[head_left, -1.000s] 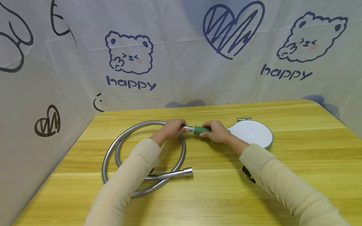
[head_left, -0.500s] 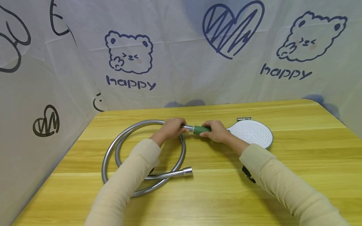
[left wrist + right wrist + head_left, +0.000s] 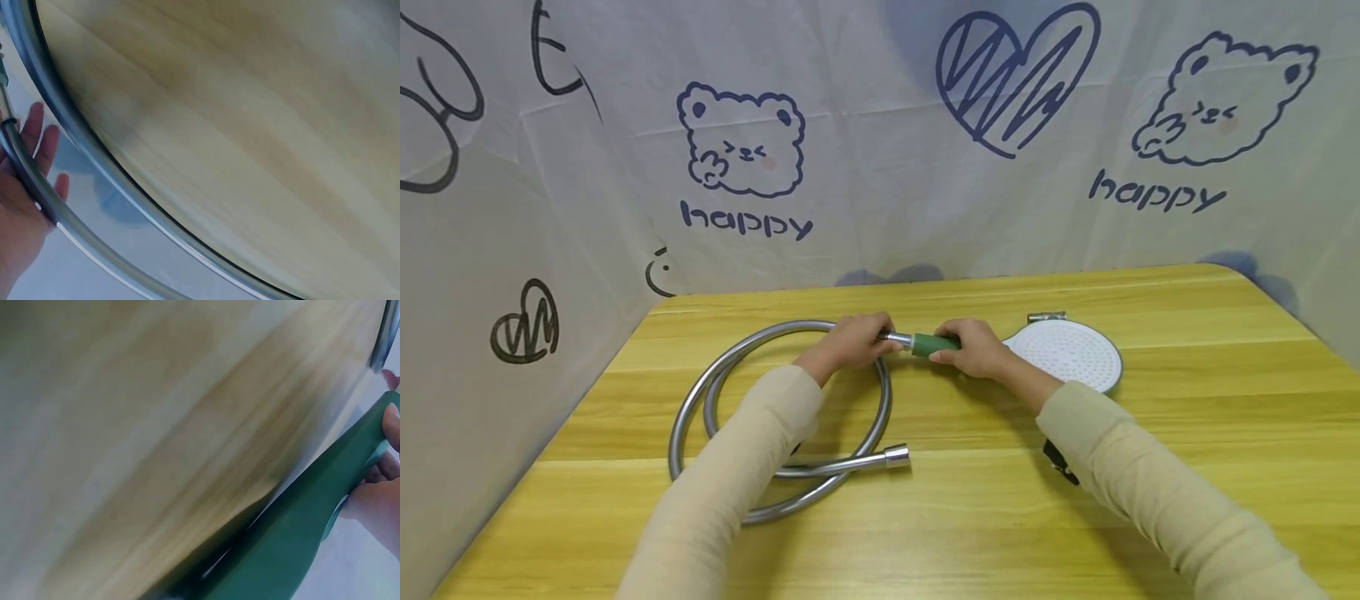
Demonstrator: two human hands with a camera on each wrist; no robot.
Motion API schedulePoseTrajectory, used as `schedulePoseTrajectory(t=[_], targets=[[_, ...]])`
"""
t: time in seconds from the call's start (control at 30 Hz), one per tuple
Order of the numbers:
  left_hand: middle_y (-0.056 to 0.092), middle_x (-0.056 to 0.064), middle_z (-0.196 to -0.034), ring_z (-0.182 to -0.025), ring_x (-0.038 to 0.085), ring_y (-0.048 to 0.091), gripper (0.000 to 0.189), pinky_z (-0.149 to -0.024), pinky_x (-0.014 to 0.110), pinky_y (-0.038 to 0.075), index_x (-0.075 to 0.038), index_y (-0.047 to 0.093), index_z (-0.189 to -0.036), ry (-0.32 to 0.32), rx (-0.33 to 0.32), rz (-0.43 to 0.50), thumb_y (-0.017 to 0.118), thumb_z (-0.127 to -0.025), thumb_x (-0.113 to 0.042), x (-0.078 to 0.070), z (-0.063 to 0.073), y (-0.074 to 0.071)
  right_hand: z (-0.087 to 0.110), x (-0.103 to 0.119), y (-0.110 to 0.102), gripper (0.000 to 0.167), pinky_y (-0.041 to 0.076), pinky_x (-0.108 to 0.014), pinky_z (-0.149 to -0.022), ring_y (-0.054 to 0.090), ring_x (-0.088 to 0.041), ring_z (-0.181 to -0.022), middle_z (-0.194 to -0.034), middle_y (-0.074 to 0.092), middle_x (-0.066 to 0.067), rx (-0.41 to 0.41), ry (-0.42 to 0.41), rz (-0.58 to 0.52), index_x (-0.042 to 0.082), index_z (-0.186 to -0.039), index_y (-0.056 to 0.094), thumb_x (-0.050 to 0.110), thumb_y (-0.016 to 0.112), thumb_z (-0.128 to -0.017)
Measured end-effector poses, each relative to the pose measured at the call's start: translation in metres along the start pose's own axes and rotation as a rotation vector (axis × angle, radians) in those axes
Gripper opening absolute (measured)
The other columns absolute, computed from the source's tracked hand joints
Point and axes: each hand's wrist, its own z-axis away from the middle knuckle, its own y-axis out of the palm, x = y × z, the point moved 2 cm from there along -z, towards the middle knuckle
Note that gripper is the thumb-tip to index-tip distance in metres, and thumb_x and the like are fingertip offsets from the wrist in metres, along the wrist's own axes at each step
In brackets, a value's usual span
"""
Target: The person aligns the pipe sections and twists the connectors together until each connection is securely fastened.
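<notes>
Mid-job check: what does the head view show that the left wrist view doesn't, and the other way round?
Only the head view: the white, round, perforated spray face, the shiny cylindrical metal free end of the silver flexible hose, and the dark blue line-drawn bears.

Only the left wrist view: the palm side of the left hand, with the hose crossing it.

Both: the left hand, parts of the hose, the yellowish wooden table, and the green smooth handle, just a sliver at the wrist view's left edge.
</notes>
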Motion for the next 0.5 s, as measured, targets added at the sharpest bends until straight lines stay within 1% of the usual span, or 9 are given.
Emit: schedulePoseTrajectory(t=[0.07,0.17,0.27,0.4,0.5], targets=[[0.065,0.007,-0.094,-0.078,0.018,0.056,0.03,-0.074,0.033,0.046,-0.005,0.059,-0.108,0.011,0.005,0.016,0.055,-0.094,-0.031,0.0014,-0.0002,-0.0003,-0.0002,-0.0003,-0.0004,0.03,0.047,-0.038,-0.079,0.057,-0.025,-0.085,-0.102,0.066,-0.018,-0.001,-0.007,-0.001,-0.004,-0.109,0.063,0.017,0.065,-0.087],[0.066,0.008,-0.098,-0.08,0.018,0.058,0.032,-0.077,0.034,0.046,-0.006,0.061,-0.113,0.028,0.006,0.016,0.053,-0.094,-0.031,0.0029,-0.0004,-0.0005,-0.0004,-0.0005,-0.0004,0.03,0.047,-0.038,-0.078,0.058,-0.025,-0.085,-0.102,0.066,-0.019,-0.007,-0.018,-0.001,-0.004,-0.108,0.063,0.016,0.065,-0.087],[0.068,0.007,-0.099,-0.082,0.019,0.059,0.032,-0.08,0.037,0.045,-0.007,0.063,-0.112,0.039,0.011,0.0,0.051,-0.095,-0.031,0.0036,-0.0012,0.0003,-0.0001,0.0005,-0.0002,0.029,0.047,-0.039,-0.078,0.058,-0.026,-0.085,-0.101,0.066,-0.019,-0.014,-0.029,0.003,-0.004,-0.107,0.063,0.016,0.066,-0.087],[0.069,0.005,-0.097,-0.082,0.018,0.06,0.029,-0.082,0.038,0.043,-0.009,0.066,-0.107,0.019,0.015,-0.011,0.05,-0.096,-0.03,0.0032,-0.0018,0.0015,0.0001,0.0015,0.0001,0.028,0.047,-0.039,-0.079,0.058,-0.026,-0.085,-0.1,0.066,-0.019,-0.015,-0.03,0.003,-0.004,-0.106,0.064,0.016,0.066,-0.086],[0.069,0.004,-0.097,-0.084,0.019,0.06,0.027,-0.082,0.038,0.042,-0.01,0.066,-0.106,0.005,-0.008,-0.019,0.052,-0.095,-0.03,0.002,-0.0029,0.0017,-0.0002,0.0011,0.0003,0.029,0.047,-0.038,-0.078,0.057,-0.025,-0.084,-0.101,0.066,-0.019,-0.01,-0.022,0.004,-0.005,-0.107,0.063,0.016,0.065,-0.087]])
